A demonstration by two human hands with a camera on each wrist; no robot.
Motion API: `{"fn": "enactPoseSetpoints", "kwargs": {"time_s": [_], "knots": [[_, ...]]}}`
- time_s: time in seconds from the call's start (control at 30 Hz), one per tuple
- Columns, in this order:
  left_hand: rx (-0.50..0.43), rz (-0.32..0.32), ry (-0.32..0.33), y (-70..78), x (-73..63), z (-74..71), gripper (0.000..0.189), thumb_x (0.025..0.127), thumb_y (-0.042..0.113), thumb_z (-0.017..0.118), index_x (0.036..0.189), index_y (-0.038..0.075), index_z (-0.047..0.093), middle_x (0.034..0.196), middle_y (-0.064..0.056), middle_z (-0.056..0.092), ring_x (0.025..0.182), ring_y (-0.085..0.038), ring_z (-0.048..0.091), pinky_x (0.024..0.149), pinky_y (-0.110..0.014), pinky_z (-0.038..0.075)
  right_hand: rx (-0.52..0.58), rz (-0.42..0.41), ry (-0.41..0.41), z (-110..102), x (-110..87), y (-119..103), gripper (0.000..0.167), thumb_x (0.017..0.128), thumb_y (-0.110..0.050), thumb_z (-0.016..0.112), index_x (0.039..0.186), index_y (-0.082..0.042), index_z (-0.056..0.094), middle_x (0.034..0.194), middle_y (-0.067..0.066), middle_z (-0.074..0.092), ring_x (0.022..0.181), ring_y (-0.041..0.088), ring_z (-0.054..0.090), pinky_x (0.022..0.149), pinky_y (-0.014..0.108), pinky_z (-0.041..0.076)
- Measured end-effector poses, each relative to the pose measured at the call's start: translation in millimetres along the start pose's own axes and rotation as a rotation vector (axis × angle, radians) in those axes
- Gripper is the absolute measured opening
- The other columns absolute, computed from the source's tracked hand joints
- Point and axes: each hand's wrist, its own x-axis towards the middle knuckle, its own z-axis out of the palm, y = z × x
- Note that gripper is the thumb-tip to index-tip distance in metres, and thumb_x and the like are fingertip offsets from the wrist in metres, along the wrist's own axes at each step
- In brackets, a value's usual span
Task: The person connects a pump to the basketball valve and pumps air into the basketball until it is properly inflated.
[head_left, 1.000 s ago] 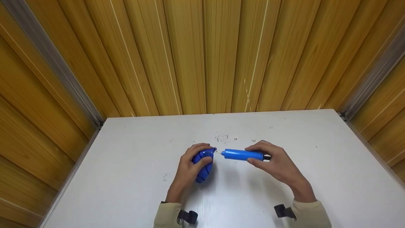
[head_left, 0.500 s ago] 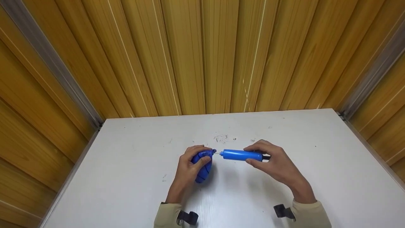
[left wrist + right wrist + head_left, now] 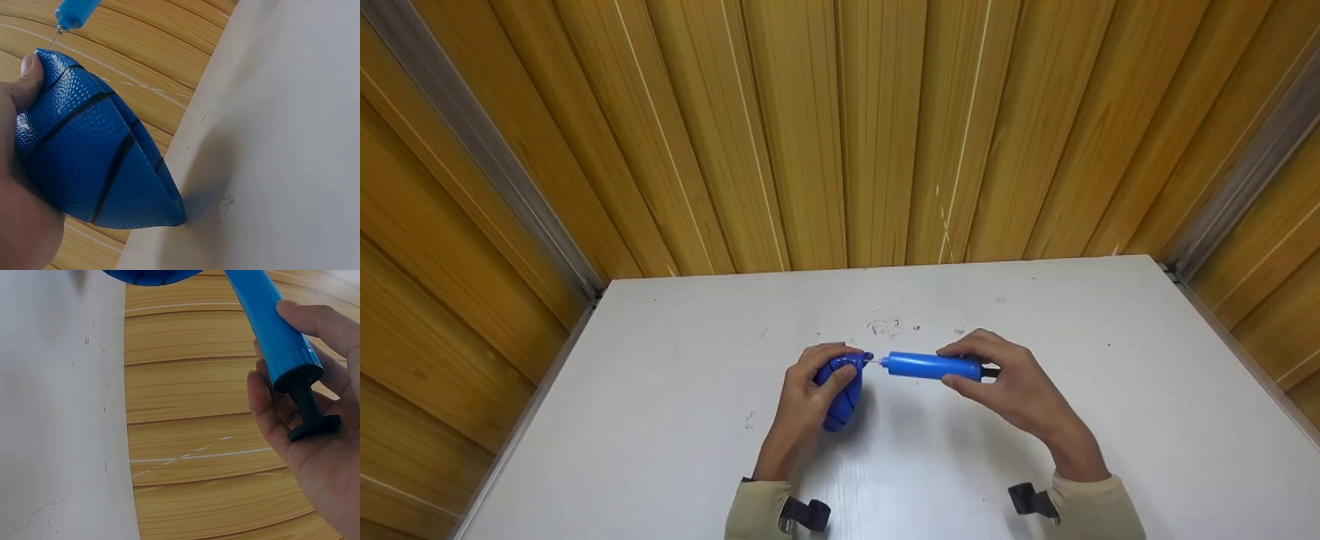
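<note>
My left hand point(image 3: 806, 397) grips a deflated, folded blue ball point(image 3: 84, 140) with black seam lines and a pebbled skin, like a small basketball. In the left wrist view my thumb lies near its upper end. My right hand point(image 3: 1012, 375) holds a blue hand pump point(image 3: 930, 365) around its barrel, fingers on one side and thumb on the other. A thin needle point(image 3: 54, 40) runs from the pump's nozzle to the ball's upper end. Toward my right palm, the pump's black T-shaped handle point(image 3: 309, 410) sticks out a short way.
Below both hands is a white table point(image 3: 675, 450) with dark scuff marks point(image 3: 883, 327) near its middle. A wood-patterned panel wall point(image 3: 810, 135) rises along the back edge, with more panels at left and right. Black camera mounts point(image 3: 808, 515) sit on both sleeves.
The pump and ball have drawn slightly closer together, with less of the needle showing between them than a second ago. Both hands keep their grips.
</note>
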Motion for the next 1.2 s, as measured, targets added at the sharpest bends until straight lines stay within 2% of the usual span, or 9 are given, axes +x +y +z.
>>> {"fn": "enactPoseSetpoints", "kwargs": {"time_s": [0.33, 0.57, 0.8, 1.2], "knots": [[0.028, -0.007, 0.017, -1.3, -0.4, 1.3, 0.021, 0.103, 0.018, 0.073, 0.124, 0.015, 0.078, 0.135, -0.009, 0.067, 0.135, -0.036, 0.055, 0.114, -0.063, 0.042, -0.013, -0.001, 0.000, 3.4, -0.3, -1.8, 0.031, 0.091, -0.011, 0.087, 0.120, -0.014, 0.077, 0.112, -0.005, 0.070, 0.098, 0.018, 0.067, 0.091, 0.042, 0.060], [0.024, -0.009, 0.018, -1.2, 0.1, 1.3, 0.021, 0.103, 0.019, 0.074, 0.123, 0.016, 0.079, 0.134, -0.007, 0.067, 0.135, -0.034, 0.055, 0.114, -0.061, 0.041, -0.018, -0.023, 0.007, 4.0, 0.7, -1.0, 0.031, 0.090, -0.010, 0.087, 0.120, -0.014, 0.077, 0.112, -0.006, 0.071, 0.098, 0.017, 0.068, 0.092, 0.039, 0.060], [0.018, 0.002, 0.008, -1.0, 1.0, 0.7, 0.022, 0.103, 0.019, 0.074, 0.123, 0.015, 0.078, 0.135, -0.012, 0.067, 0.135, -0.034, 0.055, 0.114, -0.061, 0.042, -0.012, -0.012, 0.007, 4.5, 0.9, -0.8, 0.032, 0.090, -0.008, 0.088, 0.119, -0.013, 0.077, 0.112, -0.004, 0.071, 0.098, 0.018, 0.068, 0.092, 0.042, 0.060], [0.033, 0.033, 0.009, -1.0, 0.0, 1.1, 0.022, 0.101, 0.018, 0.076, 0.123, 0.015, 0.079, 0.132, -0.007, 0.069, 0.133, -0.033, 0.057, 0.112, -0.060, 0.044, -0.013, -0.011, 0.009, 4.1, 0.9, -0.2, 0.031, 0.089, -0.010, 0.088, 0.118, -0.014, 0.077, 0.110, -0.006, 0.070, 0.096, 0.018, 0.066, 0.090, 0.043, 0.061]]}}
